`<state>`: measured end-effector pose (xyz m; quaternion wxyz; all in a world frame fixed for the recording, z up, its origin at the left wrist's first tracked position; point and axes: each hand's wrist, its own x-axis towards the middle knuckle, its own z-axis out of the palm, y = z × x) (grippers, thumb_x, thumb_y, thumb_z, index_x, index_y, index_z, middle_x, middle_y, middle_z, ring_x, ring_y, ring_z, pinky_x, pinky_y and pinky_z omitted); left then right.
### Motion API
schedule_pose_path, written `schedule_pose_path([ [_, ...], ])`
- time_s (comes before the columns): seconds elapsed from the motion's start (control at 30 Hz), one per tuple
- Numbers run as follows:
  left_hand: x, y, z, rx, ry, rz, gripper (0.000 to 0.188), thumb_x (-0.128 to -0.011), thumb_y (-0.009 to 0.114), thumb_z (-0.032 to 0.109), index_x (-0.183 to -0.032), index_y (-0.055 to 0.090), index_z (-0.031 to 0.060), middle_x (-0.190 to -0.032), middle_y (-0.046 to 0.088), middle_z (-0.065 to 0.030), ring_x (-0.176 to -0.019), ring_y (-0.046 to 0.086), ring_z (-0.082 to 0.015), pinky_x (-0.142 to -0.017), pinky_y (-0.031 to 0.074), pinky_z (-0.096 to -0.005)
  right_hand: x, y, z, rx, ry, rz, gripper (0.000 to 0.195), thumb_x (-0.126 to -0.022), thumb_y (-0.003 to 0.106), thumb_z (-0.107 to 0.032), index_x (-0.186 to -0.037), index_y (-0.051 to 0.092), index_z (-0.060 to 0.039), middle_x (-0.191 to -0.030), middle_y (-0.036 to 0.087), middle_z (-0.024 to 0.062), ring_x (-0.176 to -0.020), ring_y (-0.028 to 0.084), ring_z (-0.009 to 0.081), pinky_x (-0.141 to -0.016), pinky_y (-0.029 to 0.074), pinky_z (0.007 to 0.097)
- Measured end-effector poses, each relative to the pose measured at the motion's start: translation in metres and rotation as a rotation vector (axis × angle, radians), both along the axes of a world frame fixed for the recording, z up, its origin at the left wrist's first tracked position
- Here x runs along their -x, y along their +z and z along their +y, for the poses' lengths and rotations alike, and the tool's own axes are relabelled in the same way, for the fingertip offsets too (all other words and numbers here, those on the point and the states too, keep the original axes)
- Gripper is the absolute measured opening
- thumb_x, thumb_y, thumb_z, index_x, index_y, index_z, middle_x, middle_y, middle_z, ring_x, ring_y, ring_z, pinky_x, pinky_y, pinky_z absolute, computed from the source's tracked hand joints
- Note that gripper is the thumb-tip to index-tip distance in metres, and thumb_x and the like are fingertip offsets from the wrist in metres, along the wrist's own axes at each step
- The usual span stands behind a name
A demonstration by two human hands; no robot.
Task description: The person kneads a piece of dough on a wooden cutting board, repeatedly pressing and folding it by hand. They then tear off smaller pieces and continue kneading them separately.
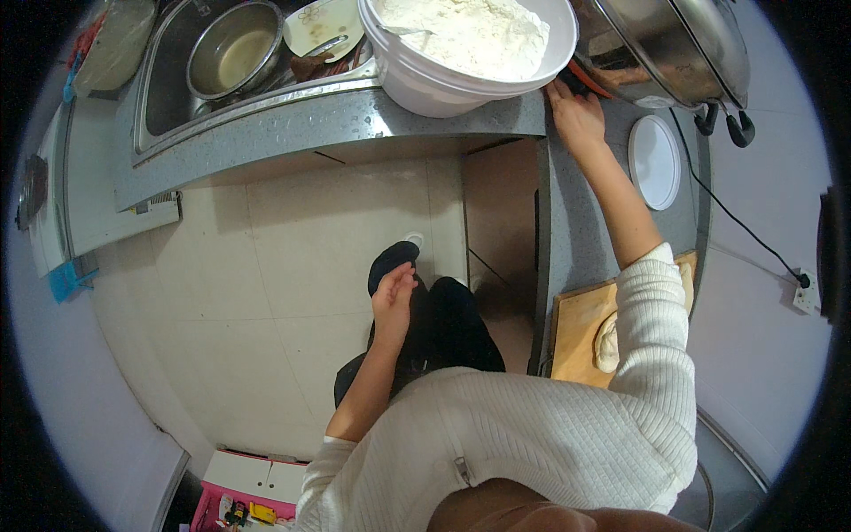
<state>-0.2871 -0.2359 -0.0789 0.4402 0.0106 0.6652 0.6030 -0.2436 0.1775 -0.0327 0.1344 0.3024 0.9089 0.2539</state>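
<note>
My right hand (pixel 577 114) reaches to the base of a large stainless steel steamer pot (pixel 655 50), beside a white plastic bucket of flour (pixel 465 36). Its fingertips are at the dark base below the pot's orange-red rim and partly hidden; I cannot tell whether they press or grip anything. My left hand (pixel 393 298) hangs over the floor in front of my legs, fingers slightly curled, holding nothing. A round white lid (pixel 654 163) lies on the counter right of my right forearm. Dough (pixel 606 342) rests on a wooden board (pixel 575 332), partly hidden by my right sleeve.
At the upper left, a steel sink (pixel 159 100) holds a metal bowl (pixel 236 50) with cloudy liquid and a plate (pixel 322 26). A black cable (pixel 738 223) runs from near the pot to a wall socket (pixel 806 292). The grey counter edge (pixel 544 253) bends at a corner.
</note>
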Motion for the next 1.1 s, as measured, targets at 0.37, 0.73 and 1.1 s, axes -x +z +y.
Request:
schedule_pose_path([
  [0.37, 0.009, 0.006, -0.001, 0.049, -0.022, -0.064, 0.035, -0.096, 0.051, 0.026, -0.12, 0.056, 0.0009, -0.109, 0.062, -0.0082, -0.09, 0.058, -0.0141, -0.08, 0.045, -0.0269, -0.042, -0.012, 0.033, -0.118, 0.358, 0.159, 0.049, -0.083, 0.044, -0.009, -0.131, 0.051, -0.0176, -0.136, 0.049, -0.0022, -0.09, 0.064, 0.0173, -0.077, 0.047, 0.0351],
  [0.73, 0.006, 0.072, 0.076, -0.031, -0.424, 0.388, 0.048, -0.098, 0.039, 0.029, -0.135, 0.038, -0.0015, -0.137, 0.038, -0.0214, -0.121, 0.042, -0.029, -0.102, 0.032, -0.0378, -0.02, 0.031, -0.145, 0.77, -0.318, 1.125, 0.037, -0.081, 0.049, -0.005, -0.116, 0.061, -0.0069, -0.115, 0.062, 0.0153, -0.098, 0.061, 0.0338, -0.09, 0.047, 0.0414],
  [1.1, 0.041, 0.059, 0.145, -0.103, -0.442, -0.276, 0.051, -0.1, 0.03, 0.036, -0.139, 0.034, 0.0042, -0.141, 0.04, -0.0136, -0.131, 0.036, -0.0279, -0.107, 0.029, -0.0389, -0.02, 0.109, -0.246, 1.048, -0.405, 1.441, 0.042, -0.092, 0.047, -0.02, -0.132, 0.049, -0.0089, -0.141, 0.042, 0.0078, -0.132, 0.037, 0.0234, -0.108, 0.025, 0.0423],
])
